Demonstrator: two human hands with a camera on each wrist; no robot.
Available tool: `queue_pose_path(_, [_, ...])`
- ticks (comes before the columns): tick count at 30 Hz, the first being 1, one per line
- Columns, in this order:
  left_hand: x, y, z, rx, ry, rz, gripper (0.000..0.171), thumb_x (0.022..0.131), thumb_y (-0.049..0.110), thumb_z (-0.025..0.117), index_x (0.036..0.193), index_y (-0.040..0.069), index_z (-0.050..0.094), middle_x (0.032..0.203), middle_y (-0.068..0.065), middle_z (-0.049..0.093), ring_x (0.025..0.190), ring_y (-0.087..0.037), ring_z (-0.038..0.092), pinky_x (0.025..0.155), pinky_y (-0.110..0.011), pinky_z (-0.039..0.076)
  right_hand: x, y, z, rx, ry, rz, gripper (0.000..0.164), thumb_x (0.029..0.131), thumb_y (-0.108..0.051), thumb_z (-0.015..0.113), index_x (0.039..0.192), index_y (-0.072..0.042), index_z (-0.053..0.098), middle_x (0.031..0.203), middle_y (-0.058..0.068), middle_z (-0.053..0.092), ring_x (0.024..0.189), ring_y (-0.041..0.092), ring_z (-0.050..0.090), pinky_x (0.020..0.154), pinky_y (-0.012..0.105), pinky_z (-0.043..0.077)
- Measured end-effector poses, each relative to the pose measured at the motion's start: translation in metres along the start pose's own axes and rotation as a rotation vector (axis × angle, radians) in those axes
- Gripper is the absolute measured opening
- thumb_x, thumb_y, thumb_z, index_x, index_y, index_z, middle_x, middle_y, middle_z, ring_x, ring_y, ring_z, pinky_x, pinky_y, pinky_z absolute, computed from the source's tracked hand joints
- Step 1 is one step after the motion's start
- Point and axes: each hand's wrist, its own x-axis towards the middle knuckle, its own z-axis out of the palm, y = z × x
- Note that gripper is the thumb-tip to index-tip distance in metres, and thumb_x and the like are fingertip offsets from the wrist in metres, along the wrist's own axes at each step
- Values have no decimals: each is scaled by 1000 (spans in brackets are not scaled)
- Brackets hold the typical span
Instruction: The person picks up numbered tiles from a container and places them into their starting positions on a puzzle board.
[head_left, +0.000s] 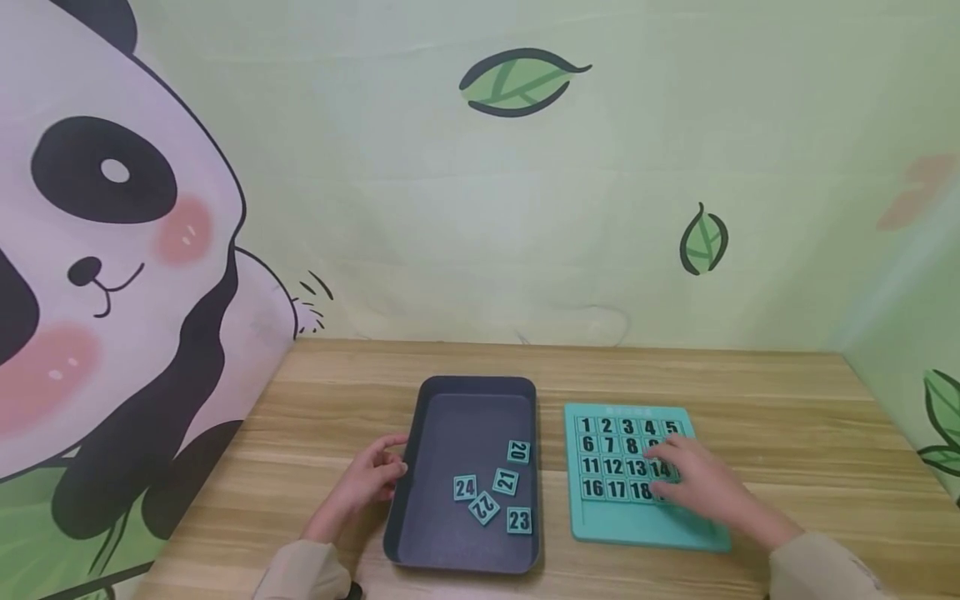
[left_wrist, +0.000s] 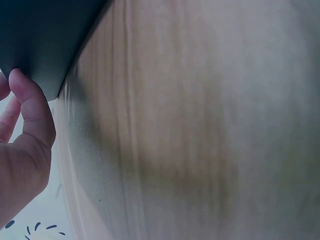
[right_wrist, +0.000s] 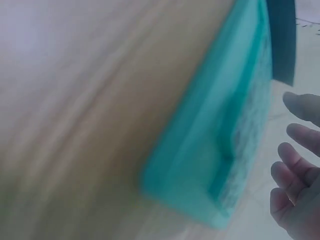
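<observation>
In the head view, a dark shallow tray (head_left: pixel 457 429) lies on the wooden table with several square teal number tiles (head_left: pixel 506 481) loose in it, marked 20 to 24 and turned various ways. My left hand (head_left: pixel 369 475) is at the tray's left wall; in the left wrist view its fingertips meet the dark side (left_wrist: pixel 45 35). To the right lies a teal number board (head_left: pixel 618 523), with tiles in rows from 1. Over its right part reaches my right hand (head_left: pixel 693 479), covering some numbers. In the right wrist view its fingers (right_wrist: pixel 305 137) are spread, nothing between them.
The table (head_left: pixel 360 375) has wood grain and meets a pale green wall (head_left: pixel 390 167) at the back. A painted panda (head_left: pixel 112 217) covers the left wall. The tray and the board stand side by side, a narrow strip of table between them.
</observation>
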Motion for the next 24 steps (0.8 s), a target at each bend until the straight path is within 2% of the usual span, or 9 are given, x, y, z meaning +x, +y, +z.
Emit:
queue_pose_path(5, [-1,2,2,1,14,-4,48,82,2,52,128,6,41,80,-1,44,66,-12,45,53,-25,41,14,-15,-3,35,51,-56,31,73,-20,68,101,-8,62,93,2,56,88,19,53,74,37,46])
queue_pose_path(8, [-2,3,3,4,25,-6,47,82,2,52,128,7,41,80,-1,44,65,-13,45,52,-25,41,21,-23,-1,60,52,-69,30,75,-20,67,102,-8,62,97,2,57,92,21,53,77,40,46])
queue_pose_path(18, [-6,7,2,9,15,0,46,82,2,51,128,6,41,80,-2,45,65,-13,45,53,-25,41,47,-63,11,138,-13,-118,30,77,-21,65,105,-11,61,102,1,56,99,20,52,82,39,45])
queue_pose_path(24, [-5,4,2,2,9,9,47,82,2,52,127,5,41,80,-2,45,65,-13,45,53,-24,41,64,-83,27,198,-62,-145,34,77,-19,64,109,-6,60,106,8,56,90,20,54,74,33,47])
